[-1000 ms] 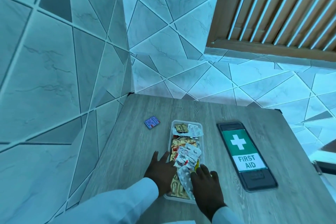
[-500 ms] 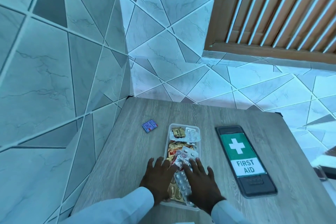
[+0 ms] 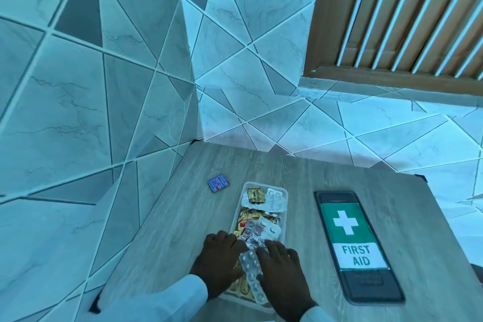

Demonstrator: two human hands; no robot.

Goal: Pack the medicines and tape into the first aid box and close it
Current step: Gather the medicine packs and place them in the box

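Both my hands lie flat on the pile of medicines, the left hand (image 3: 222,256) at the left edge of the first aid box (image 3: 283,195) and the right hand (image 3: 281,269) on the near right part, fingers spread and gripping nothing, close beside each other but not joined. I think the risk is here: the blister strips (image 3: 251,266) stand higher than the rim, and 1 long silver strip slants between my hands, so if I press unevenly it can slide over the edge, or later stop the lid (image 3: 356,256) from closing. The box is clear plastic, long and narrow, in the middle of the table (image 3: 431,230), full of gold and silver packs. The lid, green with a white cross, lies flat just to its right. 1 small blue packet (image 3: 218,183) is outside, to the far left, and I could forget it.
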